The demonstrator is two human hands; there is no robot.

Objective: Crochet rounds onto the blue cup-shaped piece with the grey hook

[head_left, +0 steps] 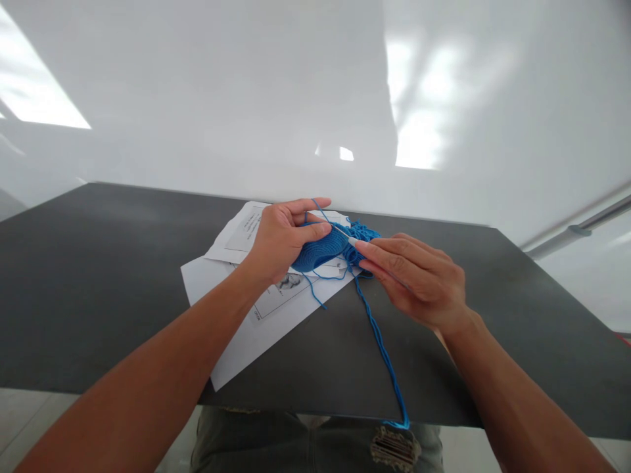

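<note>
My left hand (pixel 288 233) pinches the upper edge of a blue crocheted piece (pixel 320 253) between thumb and fingers. A strand of blue yarn runs up over its raised index finger. In my right hand (pixel 419 272) is a crochet hook (pixel 351 240), held like a pencil, its thin metal shaft pointing left to the edge of the piece near my left thumb. The hook's tip is hidden at the stitches. Behind and beside the piece lies a loose heap of blue yarn (pixel 363 231).
Printed paper sheets (pixel 221 355) lie overlapped under the work on a dark grey table (pixel 123 263). Several yarn strands (pixel 379 338) trail to the table's front edge, above my legs. A glossy white wall (pixel 246 98) stands behind, and a grey pipe (pixel 582 230) is at the right.
</note>
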